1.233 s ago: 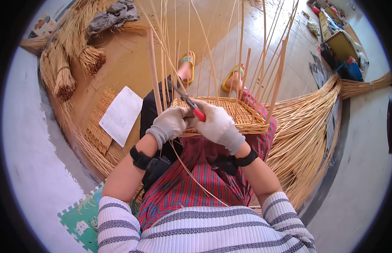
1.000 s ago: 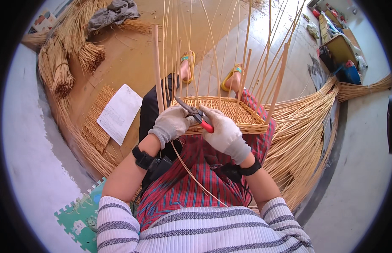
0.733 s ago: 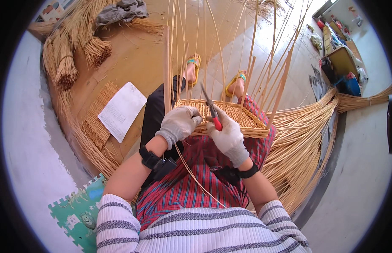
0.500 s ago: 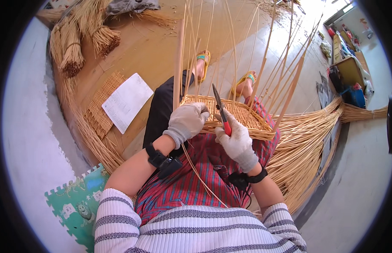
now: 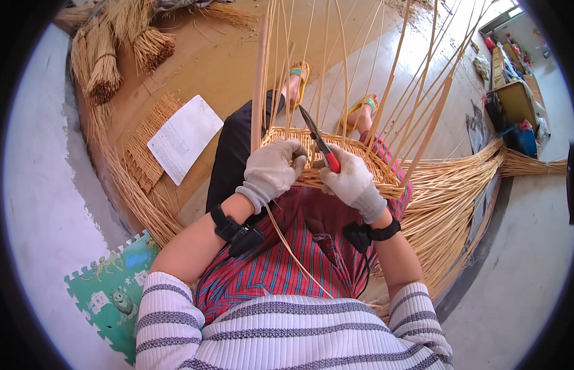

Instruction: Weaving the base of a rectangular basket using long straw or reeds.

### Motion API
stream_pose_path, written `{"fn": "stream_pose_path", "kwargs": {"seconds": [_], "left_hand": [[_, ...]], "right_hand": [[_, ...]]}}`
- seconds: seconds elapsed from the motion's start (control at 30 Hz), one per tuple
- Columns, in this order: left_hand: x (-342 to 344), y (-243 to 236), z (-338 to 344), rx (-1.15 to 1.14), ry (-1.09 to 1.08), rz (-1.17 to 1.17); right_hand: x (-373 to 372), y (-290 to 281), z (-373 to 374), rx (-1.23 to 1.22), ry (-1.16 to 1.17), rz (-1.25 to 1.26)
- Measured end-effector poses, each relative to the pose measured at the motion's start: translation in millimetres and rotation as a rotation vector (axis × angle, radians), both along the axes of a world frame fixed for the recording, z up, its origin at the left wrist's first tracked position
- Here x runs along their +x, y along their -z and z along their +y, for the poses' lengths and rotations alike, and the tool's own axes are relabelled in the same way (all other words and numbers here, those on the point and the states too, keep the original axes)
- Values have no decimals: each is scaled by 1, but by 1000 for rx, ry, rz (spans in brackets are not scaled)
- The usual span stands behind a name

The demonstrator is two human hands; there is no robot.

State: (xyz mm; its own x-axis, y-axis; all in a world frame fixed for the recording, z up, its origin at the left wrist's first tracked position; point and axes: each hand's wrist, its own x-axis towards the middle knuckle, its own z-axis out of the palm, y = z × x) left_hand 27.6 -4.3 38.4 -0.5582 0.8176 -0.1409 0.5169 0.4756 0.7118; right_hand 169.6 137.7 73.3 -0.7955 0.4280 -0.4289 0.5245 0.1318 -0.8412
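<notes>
— Where do we see the woven basket (image 5: 367, 163)?

— At the centre of the frame, on the person's lap, its thin upright canes (image 5: 336, 61) fanning toward the top edge.

— And the hands?

— We see the gloved left hand (image 5: 273, 171) curled shut over the basket's near rim. The gloved right hand (image 5: 350, 182) is closed around the red handles of the pliers (image 5: 319, 143), whose dark tip points up among the canes.

— Anything nearby?

— A white sheet of paper (image 5: 184, 138) lies on the floor at upper left.
</notes>
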Motion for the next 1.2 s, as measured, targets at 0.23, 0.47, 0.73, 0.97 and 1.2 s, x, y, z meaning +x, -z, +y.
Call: {"fn": "stream_pose_path", "kwargs": {"seconds": [0.23,0.47,0.73,0.97,1.2], "left_hand": [[4,2,-3,7,-22,94],[9,-4,4,-107,-88,34],[8,-7,6,-255,-88,-26],[17,2,-16,-113,-40,11],[20,-10,-11,-286,37,61]], "right_hand": [[-4,-6,6,6,-71,-38],[-8,-7,26,-59,-206,-98],[-17,-20,16,67,-293,-109],[-15,-18,10,113,-290,-111],[1,9,5,67,-129,76]]}}
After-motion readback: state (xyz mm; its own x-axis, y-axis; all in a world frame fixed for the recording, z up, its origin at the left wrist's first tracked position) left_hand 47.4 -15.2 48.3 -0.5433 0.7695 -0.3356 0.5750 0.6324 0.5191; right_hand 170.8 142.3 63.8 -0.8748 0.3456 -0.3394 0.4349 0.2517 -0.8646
